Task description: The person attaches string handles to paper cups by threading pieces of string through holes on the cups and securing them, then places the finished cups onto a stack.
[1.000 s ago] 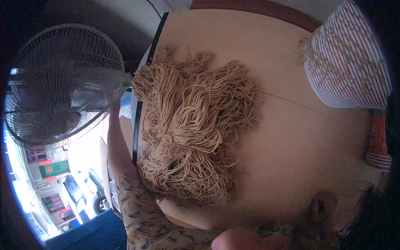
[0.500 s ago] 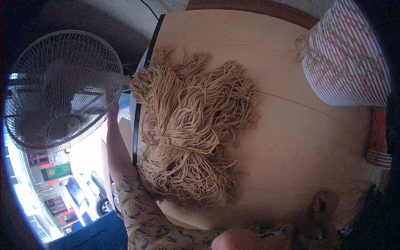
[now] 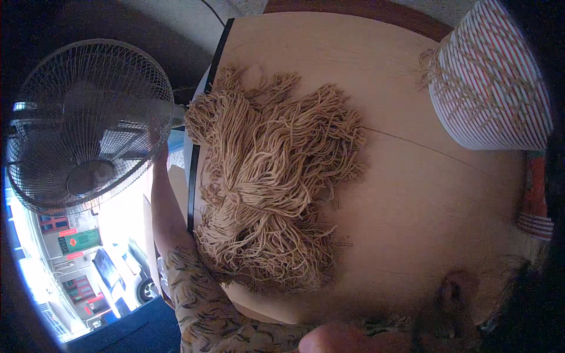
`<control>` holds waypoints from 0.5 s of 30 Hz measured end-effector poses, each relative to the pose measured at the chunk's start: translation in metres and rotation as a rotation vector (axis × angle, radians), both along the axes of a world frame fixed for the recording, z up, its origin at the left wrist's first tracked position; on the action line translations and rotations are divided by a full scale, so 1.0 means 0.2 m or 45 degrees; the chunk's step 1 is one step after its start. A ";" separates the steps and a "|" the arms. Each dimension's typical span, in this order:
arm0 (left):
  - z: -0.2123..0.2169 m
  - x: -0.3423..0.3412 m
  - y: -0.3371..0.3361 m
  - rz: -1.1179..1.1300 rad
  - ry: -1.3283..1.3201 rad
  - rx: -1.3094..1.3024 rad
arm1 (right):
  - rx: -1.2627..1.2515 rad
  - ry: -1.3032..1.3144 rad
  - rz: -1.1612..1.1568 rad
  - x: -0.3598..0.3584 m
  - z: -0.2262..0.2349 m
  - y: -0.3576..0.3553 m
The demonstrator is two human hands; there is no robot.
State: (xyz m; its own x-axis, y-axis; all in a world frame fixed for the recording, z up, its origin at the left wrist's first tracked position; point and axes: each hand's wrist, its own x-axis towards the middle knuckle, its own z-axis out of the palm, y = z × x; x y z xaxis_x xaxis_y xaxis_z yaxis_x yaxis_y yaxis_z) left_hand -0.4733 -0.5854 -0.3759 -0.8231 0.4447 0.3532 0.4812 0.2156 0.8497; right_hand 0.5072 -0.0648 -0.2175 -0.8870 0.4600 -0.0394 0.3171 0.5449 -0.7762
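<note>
A large bundle of tan cord (image 3: 268, 159) lies spread on the tan tabletop (image 3: 406, 200), drawn together near its middle with loose ends fanning out. My left forearm, in a patterned sleeve (image 3: 206, 300), reaches up along the table's left edge, beside the bundle and apart from it. At its end my left hand (image 3: 159, 144) is mostly hidden behind the wire cage of an electric fan (image 3: 88, 123). Its fingers do not show, nor whether it grips the fan. My right hand cannot be seen.
At the right stands a white, red-striped tapered container (image 3: 488, 82) with tan cord across it. A red object with a striped band (image 3: 534, 197) is below it. A blurred skin-coloured shape (image 3: 347, 340) fills part of the lower edge. Beyond the fan, a vehicle (image 3: 126, 270) stands outside.
</note>
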 end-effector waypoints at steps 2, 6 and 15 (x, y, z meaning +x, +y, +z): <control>0.01 -0.01 0.01 0.093 0.309 -0.227 | -0.425 0.101 -0.189 -0.06 0.09 -0.03; -0.23 0.12 0.13 -0.016 0.029 0.020 | -1.355 -0.775 -0.333 -0.21 0.22 0.09; 0.07 -0.12 -0.02 0.546 2.159 -2.205 | -1.008 -0.296 -0.682 0.13 0.02 -0.02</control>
